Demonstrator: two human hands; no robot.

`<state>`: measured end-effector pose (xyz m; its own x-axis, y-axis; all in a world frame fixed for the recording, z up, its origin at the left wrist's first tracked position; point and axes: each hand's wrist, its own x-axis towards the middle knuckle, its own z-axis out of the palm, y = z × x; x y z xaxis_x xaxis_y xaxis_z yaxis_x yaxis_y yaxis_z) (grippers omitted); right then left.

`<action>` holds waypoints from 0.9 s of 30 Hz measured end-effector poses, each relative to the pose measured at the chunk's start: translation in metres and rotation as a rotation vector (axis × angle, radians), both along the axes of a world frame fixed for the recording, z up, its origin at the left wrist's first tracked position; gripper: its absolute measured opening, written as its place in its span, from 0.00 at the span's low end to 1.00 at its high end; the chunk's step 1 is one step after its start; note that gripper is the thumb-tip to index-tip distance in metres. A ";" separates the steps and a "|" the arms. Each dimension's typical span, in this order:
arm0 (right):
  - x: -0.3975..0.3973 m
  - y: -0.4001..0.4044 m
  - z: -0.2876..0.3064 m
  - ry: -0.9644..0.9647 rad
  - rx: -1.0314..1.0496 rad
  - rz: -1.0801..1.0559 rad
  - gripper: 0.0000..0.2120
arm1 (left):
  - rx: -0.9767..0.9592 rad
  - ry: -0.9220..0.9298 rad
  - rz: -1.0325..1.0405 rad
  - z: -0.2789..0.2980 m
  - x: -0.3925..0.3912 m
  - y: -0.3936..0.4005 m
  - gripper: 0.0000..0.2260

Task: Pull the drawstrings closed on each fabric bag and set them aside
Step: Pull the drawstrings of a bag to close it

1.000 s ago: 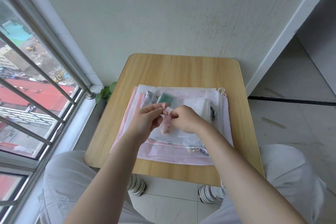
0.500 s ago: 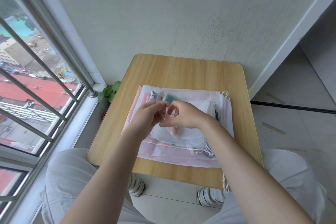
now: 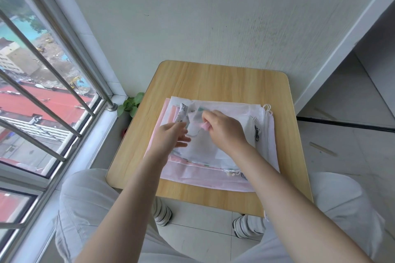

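The chief risk is lying in the stack itself: the fabric bags (image 3: 215, 156) are sitting in a loose, overlapping pile near the middle of the wooden table (image 3: 213, 79), and a pull on one cord is likely to be dragging the neighbouring sheets along or skewing the whole pile toward the table's near edge. A second risk is a lost grip, since the pink piece (image 3: 204, 126) being pinched is small and thin, and blur is preventing any reading of whether it is a cord end or a fold of cloth. Cords at the pile's right edge (image 3: 267, 109) are looping freely and may be snagging on one another. The right hand (image 3: 224, 129) is curling its fingers and pinching that pink piece between thumb and forefinger above the top translucent bag (image 3: 205, 145). The left hand (image 3: 171, 137) is holding its fingers extended and slightly spread, gripping nothing, with the fingertips lying at the left edge of the top bag; whether they are pressing on it cannot be told. No bag is showing a visibly gathered mouth.
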<state>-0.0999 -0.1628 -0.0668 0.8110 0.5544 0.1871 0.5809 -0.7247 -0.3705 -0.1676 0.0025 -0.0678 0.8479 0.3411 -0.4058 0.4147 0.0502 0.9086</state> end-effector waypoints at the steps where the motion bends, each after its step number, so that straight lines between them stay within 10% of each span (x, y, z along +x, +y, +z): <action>1: -0.002 0.000 -0.005 0.021 -0.010 0.010 0.05 | 0.132 0.016 0.009 -0.002 -0.001 0.001 0.10; 6: -0.006 0.000 -0.015 0.074 0.007 -0.013 0.05 | 0.485 0.000 -0.072 0.012 0.006 -0.006 0.07; 17: -0.004 -0.003 -0.011 0.086 0.021 -0.033 0.01 | 0.007 0.220 -0.183 0.020 0.011 -0.031 0.11; 27: -0.005 0.000 -0.019 0.236 0.025 -0.007 0.02 | -0.210 -0.141 -0.119 0.010 0.007 -0.027 0.08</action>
<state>-0.1048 -0.1631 -0.0853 0.8376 0.5463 0.0052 0.4711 -0.7174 -0.5132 -0.1603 -0.0250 -0.0581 0.9303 0.1562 -0.3319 0.2988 0.2020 0.9327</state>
